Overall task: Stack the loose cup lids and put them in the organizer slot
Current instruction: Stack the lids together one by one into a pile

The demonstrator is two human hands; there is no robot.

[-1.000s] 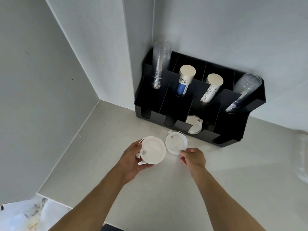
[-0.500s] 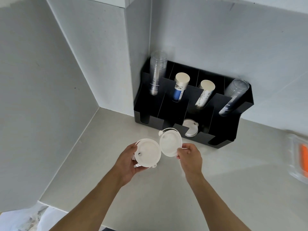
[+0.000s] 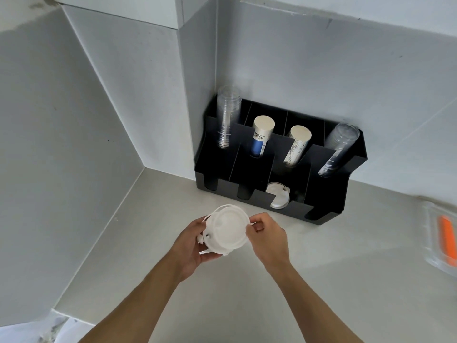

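Observation:
A small stack of white cup lids is held above the grey counter, in front of the black organizer. My left hand cups the stack from the left and below. My right hand pinches the top lid's right edge with thumb and fingertips. More white lids lie in the organizer's third front slot, straight behind the stack. How many lids are in the stack is hard to tell.
The organizer stands in the wall corner, holding two clear cup stacks and two paper cup stacks. A clear container with something orange lies at the right edge. The counter's front edge drops off at lower left.
My right hand has brought its lid left onto the lids in my left hand, so both hands now hold one stack. The view has tilted upward.

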